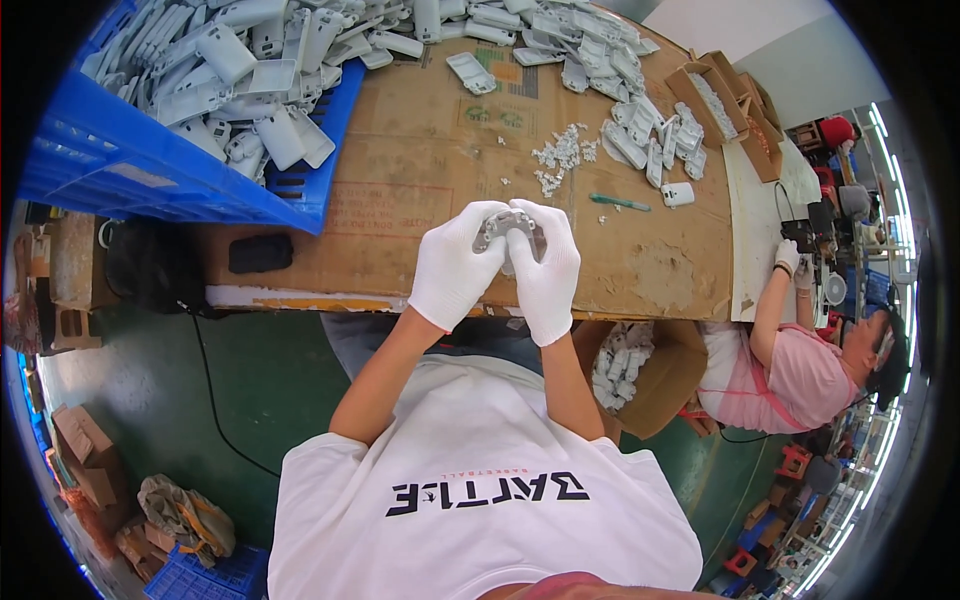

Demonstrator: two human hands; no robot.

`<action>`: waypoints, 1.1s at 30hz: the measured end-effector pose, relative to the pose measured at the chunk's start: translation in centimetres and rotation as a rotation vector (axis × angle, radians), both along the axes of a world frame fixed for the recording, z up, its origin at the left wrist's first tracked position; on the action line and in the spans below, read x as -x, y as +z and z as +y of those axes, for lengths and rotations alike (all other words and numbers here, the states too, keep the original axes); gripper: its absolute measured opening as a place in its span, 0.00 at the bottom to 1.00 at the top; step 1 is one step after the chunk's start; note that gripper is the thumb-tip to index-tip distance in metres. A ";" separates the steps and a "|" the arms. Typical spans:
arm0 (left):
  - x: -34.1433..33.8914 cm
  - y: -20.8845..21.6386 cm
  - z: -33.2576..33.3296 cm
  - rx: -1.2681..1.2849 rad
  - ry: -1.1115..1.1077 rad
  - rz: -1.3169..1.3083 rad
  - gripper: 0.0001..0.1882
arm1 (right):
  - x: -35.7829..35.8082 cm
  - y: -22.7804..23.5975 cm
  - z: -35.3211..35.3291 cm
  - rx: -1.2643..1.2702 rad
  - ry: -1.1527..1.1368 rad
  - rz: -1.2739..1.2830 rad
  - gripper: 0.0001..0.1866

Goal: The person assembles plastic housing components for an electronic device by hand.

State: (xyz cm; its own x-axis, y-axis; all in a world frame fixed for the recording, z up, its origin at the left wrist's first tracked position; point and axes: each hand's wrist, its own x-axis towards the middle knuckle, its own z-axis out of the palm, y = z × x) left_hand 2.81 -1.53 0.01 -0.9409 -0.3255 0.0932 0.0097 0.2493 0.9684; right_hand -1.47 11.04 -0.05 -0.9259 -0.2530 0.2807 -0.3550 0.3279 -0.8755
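Both my hands wear white gloves and meet over the front part of the cardboard-covered table (400, 150). Between them is a grey plastic housing (508, 226), its far edge showing above my thumbs. My left hand (458, 255) wraps its left side, and my right hand (545, 262) grips the right side. Both thumbs press on the near face, so most of the part is hidden. Beyond my hands lies a scatter of small white plastic pieces (566, 152). A green pen (620, 202) rests to the right of them.
A blue crate (190, 180) heaped with white plastic shells (285, 140) stands at the left. More shells (640, 140) pile at the far right, near small cardboard boxes (708, 98). A carton (672, 375) of white parts sits below the table edge. A co-worker (800, 370) works at the right.
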 end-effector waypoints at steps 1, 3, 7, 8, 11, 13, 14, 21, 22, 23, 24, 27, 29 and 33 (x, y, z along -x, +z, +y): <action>-0.1 0.1 0.2 0.044 0.015 -0.004 0.17 | 0.1 0.0 0.0 -0.003 0.002 -0.012 0.16; -0.3 0.0 0.6 0.082 0.024 0.041 0.17 | 0.4 -0.3 0.0 0.040 0.020 -0.046 0.16; -0.5 -0.4 0.8 0.191 0.036 0.095 0.18 | 0.8 -0.1 0.2 0.064 0.067 -0.131 0.14; -0.5 -0.4 0.9 0.191 0.036 0.094 0.18 | 0.9 -0.2 0.3 0.064 0.066 -0.131 0.14; -0.5 -0.5 1.2 0.197 0.022 0.089 0.17 | 1.0 -0.4 0.5 0.057 0.076 -0.137 0.14; -0.3 -0.7 1.3 0.230 0.013 0.073 0.17 | 1.1 -0.4 0.6 0.015 0.089 -0.109 0.17; -0.2 -0.7 1.3 0.232 0.010 0.074 0.17 | 1.3 -0.5 0.8 0.018 0.086 -0.108 0.17; 0.6 -0.6 1.4 0.194 -0.023 0.028 0.18 | 2.3 -0.7 1.5 0.056 0.151 -0.107 0.20; 0.7 -0.7 1.5 0.195 -0.031 0.029 0.18 | 2.4 -0.9 1.6 0.063 0.144 -0.104 0.20; 0.8 -0.8 1.6 0.197 -0.033 0.026 0.18 | 2.4 -1.1 1.6 0.065 0.142 -0.107 0.20; 1.0 -1.0 1.7 0.180 -0.019 0.046 0.17 | 2.6 -1.2 1.6 0.056 0.129 -0.114 0.19; 1.2 -1.4 2.4 0.168 0.002 0.048 0.16 | 2.7 -1.7 1.7 0.055 0.096 -0.133 0.20; 1.3 -1.6 2.6 0.175 0.009 0.029 0.16 | 2.8 -2.0 1.8 0.062 0.079 -0.144 0.20; 2.0 -1.7 2.9 0.214 0.009 0.017 0.18 | 3.0 -2.3 2.4 0.101 0.070 -0.144 0.22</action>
State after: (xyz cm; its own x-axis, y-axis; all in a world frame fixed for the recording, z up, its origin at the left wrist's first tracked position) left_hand 0.78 1.36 -1.69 -0.9357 -0.3050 0.1772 0.0228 0.4491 0.8932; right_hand -4.50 13.42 -2.37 -0.9394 -0.2952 0.1742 -0.2429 0.2147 -0.9460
